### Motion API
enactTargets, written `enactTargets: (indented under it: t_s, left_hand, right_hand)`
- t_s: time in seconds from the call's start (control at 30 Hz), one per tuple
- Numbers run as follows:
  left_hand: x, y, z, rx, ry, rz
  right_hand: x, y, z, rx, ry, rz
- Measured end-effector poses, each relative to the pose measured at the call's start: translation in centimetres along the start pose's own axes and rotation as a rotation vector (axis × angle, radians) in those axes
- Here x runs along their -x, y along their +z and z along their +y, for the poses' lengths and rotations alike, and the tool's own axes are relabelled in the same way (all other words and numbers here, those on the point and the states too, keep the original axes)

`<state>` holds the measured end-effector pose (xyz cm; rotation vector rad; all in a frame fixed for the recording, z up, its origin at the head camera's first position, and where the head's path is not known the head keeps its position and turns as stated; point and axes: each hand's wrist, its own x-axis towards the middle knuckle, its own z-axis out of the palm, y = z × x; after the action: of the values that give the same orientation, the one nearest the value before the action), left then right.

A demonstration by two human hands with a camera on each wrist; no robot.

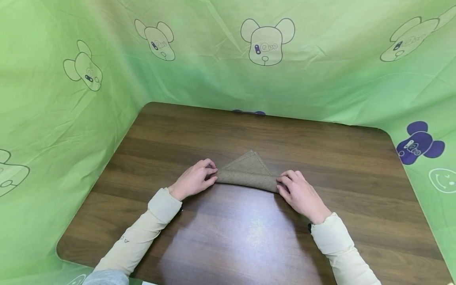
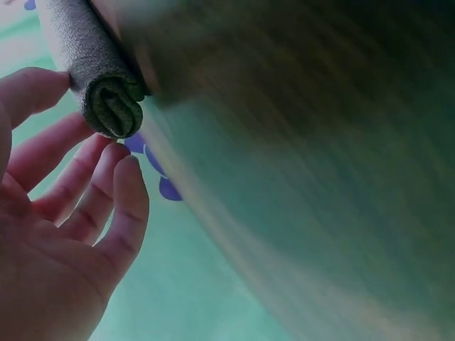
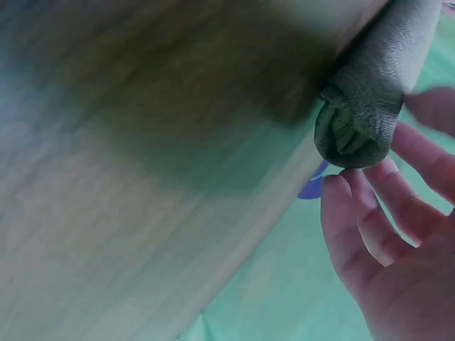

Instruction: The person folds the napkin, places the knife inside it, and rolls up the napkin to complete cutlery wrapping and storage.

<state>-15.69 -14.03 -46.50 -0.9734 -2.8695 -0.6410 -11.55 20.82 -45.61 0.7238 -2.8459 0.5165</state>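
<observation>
A brown cloth napkin (image 1: 246, 179) lies mid-table, its near part rolled into a tube and its far part a flat triangle with a stitched hem, point facing away. My left hand (image 1: 192, 179) pinches the tube's left end between thumb and fingers. At the other end, my right hand (image 1: 301, 194) holds the roll the same way. The left wrist view shows the rolled napkin (image 2: 82, 50) end-on, its layers coiled, with the thumb on one side and fingertips along the other. In the right wrist view the napkin's end (image 3: 377, 85) looks looser and more crumpled inside.
The dark wooden table (image 1: 199, 130) has rounded corners and a bright glare patch near its front. A green printed curtain (image 1: 213, 79) hangs close around its back and sides. A bit of white shows at the table's front edge.
</observation>
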Motion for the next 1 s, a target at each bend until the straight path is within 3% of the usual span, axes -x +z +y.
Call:
enactTargets:
  t_s: [0.27, 0.57, 0.87, 1.0]
  left_hand:
    - [-0.09, -0.39, 0.5, -0.067, -0.04, -0.003]
    - [-0.24, -0.27, 0.48, -0.153, -0.05, -0.062]
    - [-0.53, -0.22, 0.25, -0.153, -0.048, -0.081]
    - [-0.59, -0.2, -0.06, -0.103, -0.068, -0.094]
  right_hand:
    - [0.19, 0.0, 0.03, -0.03, 0.068, -0.089]
    - [0.23, 0.28, 0.06, -0.055, 0.087, -0.082]
    - [0.18, 0.45, 0.18, -0.072, 0.101, -0.09]
    - [0.09, 0.56, 0.29, -0.078, 0.096, -0.077]
